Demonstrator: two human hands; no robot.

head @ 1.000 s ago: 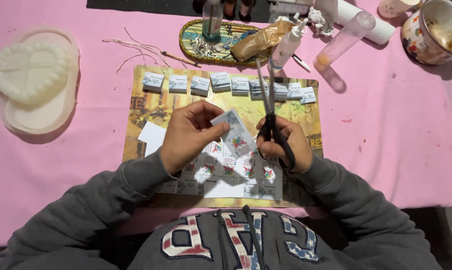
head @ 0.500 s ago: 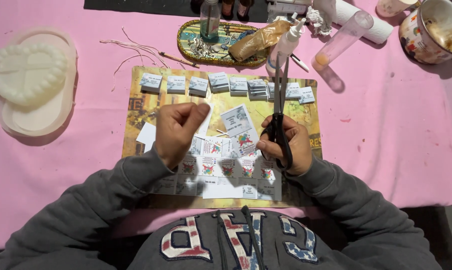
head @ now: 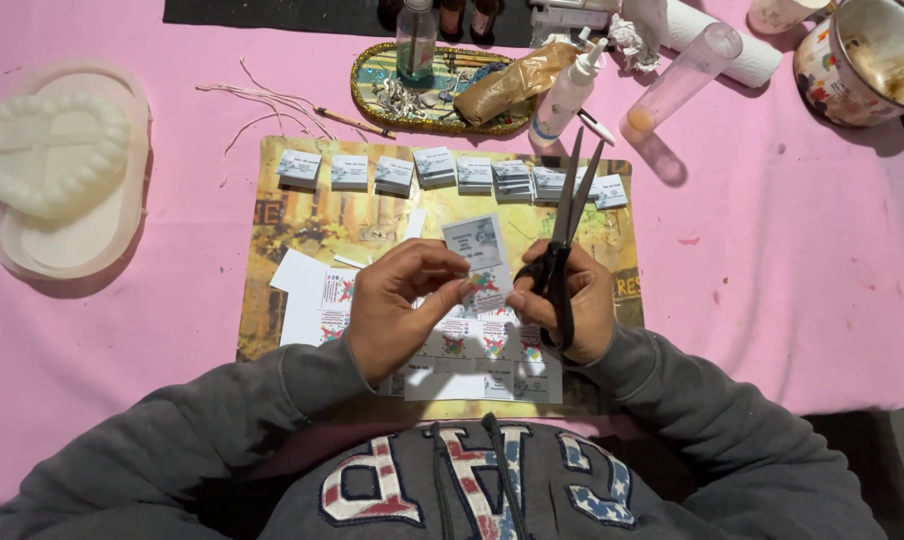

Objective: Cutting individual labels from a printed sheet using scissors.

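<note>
paper slip (head: 480, 262) beside open scissors (head: 564, 240)

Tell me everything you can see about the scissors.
The scissors have dark handles and long, plain metal blades. They are slightly open, the two tips apart and pointing away from the person, up toward the white squeeze bottle. The right hand grips the handles, and its fingers also touch the small printed paper strip. The blades hang over the yellow mat.
</note>
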